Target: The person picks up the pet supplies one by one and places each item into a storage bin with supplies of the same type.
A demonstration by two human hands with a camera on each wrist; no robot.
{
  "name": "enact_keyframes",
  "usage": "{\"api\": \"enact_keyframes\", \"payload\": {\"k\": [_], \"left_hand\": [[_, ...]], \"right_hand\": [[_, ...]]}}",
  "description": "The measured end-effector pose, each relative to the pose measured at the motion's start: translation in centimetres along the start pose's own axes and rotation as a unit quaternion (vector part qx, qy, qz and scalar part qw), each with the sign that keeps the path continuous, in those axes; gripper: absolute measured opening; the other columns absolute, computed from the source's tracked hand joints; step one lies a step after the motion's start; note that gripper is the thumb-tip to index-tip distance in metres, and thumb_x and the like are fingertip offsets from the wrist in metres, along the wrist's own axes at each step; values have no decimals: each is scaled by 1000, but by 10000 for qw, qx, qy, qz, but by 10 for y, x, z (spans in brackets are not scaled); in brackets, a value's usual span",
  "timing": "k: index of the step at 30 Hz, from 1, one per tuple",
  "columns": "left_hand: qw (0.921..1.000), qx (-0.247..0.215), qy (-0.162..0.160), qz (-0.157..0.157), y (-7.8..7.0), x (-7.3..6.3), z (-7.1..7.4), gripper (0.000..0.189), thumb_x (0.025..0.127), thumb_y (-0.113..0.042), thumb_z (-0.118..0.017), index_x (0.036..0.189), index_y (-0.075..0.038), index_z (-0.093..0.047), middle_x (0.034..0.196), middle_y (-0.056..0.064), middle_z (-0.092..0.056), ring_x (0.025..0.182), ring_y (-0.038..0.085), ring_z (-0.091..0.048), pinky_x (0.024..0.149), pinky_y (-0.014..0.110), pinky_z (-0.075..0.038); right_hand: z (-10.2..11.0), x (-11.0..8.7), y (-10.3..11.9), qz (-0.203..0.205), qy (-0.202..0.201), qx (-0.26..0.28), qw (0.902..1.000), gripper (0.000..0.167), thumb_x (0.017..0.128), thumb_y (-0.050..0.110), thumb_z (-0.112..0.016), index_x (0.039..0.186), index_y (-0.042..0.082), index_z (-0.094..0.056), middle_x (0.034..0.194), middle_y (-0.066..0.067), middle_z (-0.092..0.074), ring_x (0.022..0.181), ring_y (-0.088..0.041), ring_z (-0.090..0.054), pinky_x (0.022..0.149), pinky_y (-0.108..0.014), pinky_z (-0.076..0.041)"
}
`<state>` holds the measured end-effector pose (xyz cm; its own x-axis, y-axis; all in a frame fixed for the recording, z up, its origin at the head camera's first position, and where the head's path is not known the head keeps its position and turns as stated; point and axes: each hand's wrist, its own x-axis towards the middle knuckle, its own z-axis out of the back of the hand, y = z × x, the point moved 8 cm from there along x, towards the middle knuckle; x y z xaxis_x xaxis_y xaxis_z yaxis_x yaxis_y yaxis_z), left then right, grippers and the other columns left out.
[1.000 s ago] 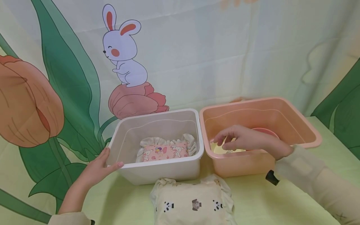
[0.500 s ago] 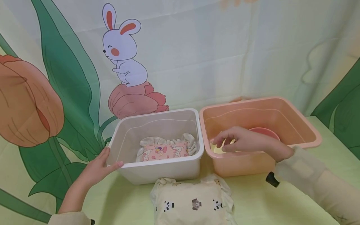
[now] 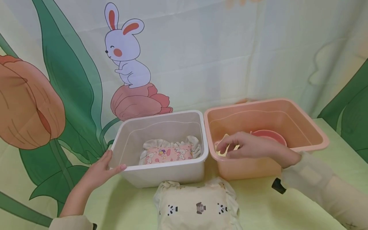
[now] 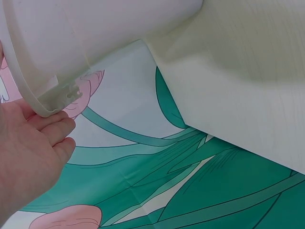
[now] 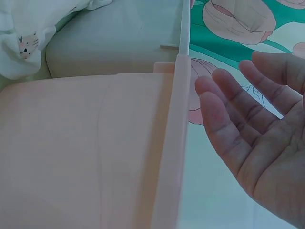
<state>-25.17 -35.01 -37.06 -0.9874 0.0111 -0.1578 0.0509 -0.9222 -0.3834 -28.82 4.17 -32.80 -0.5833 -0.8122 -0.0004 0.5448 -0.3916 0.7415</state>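
Observation:
My left hand [image 3: 99,174] holds the left end of a white plastic bin [image 3: 164,174], thumb over the rim. In the left wrist view, that hand's fingers [image 4: 58,130] lie under the rim. Inside the bin is a small pink pillow [image 3: 169,154] with cream ruffles and a rabbit print. Over the front of a peach plastic bin [image 3: 247,169] hovers my right hand [image 3: 244,145], fingers loosely bent. In the right wrist view, its palm [image 5: 271,157] shows nothing held, beside the peach rim. A pale yellow thing [image 3: 225,139] in that bin is partly hidden behind the fingers.
A round pink dish-like thing [image 3: 271,135] lies in the peach bin, partly behind the right wrist. In front of the bins rests a cream ruffled pillow [image 3: 198,204] with animal faces. A printed cloth [image 3: 184,64] hangs behind the pale green table [image 3: 261,198].
My right hand has sunk slightly, and the yellow thing shows in a different shape around its fingers. The left hand and both bins keep their places.

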Motion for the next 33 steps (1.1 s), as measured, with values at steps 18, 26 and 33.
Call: {"api": "enact_keyframes", "payload": {"k": [18, 26, 33], "left_hand": [[9999, 65, -68, -77, -3, -1, 2, 92, 84, -54, -47, 140, 3, -3, 144, 27, -6, 122, 49, -28, 90, 64, -28], [9999, 56, -73, -66, -1, 0, 1, 93, 83, -55, -48, 140, 3, -3, 144, 27, -7, 123, 50, -28, 90, 64, -29], [9999, 42, -72, -67, 2, 1, 0, 94, 83, -56, -47, 141, 2, -2, 145, 27, -6, 123, 50, -26, 90, 64, -28]], "right_hand": [[-10, -3, 3, -7, 109, -24, 9999, 24, 85, 14, -58, 108, 12, -61, 103, -2, -61, 91, -12, -56, 80, -23, -47], [-19, -5, 3, -4, 206, 120, 9997, 24, 85, 14, -57, 109, 14, -60, 103, 2, -60, 95, -17, -56, 82, -25, -46], [-24, -6, 1, -72, 273, 317, 9991, 26, 86, 11, -55, 111, 13, -59, 105, 0, -60, 96, -17, -55, 84, -26, -46]]}}
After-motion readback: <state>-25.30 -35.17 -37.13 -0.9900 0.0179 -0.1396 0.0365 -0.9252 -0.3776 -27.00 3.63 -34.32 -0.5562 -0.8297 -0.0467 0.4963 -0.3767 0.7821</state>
